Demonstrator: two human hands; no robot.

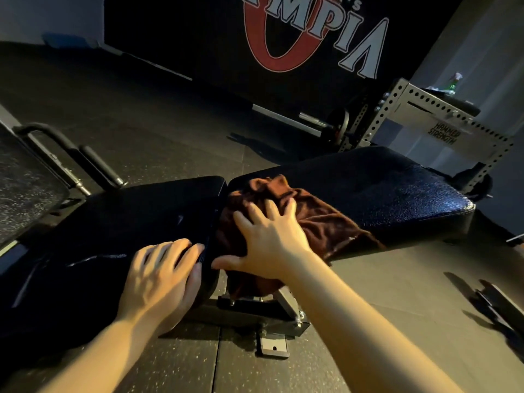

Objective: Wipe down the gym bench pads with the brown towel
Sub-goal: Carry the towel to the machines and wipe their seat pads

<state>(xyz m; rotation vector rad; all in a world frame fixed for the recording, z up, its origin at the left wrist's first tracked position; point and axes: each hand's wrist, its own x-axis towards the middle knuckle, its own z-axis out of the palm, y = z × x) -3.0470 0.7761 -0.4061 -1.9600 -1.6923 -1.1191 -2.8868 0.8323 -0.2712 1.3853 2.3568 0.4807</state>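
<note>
Bare pad (382, 188); rack (442, 129) beyond

Two bare forearms, sleeveless, no jewellery

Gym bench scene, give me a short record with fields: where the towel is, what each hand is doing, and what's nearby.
towel: brown towel bunched on the right pad, draped over its near edge
right hand: right hand pressing flat on the towel, fingers spread
left hand: left hand resting on the left pad, at its edge by the gap
nearby: barbell on the floor, perforated steel rack behind
</note>
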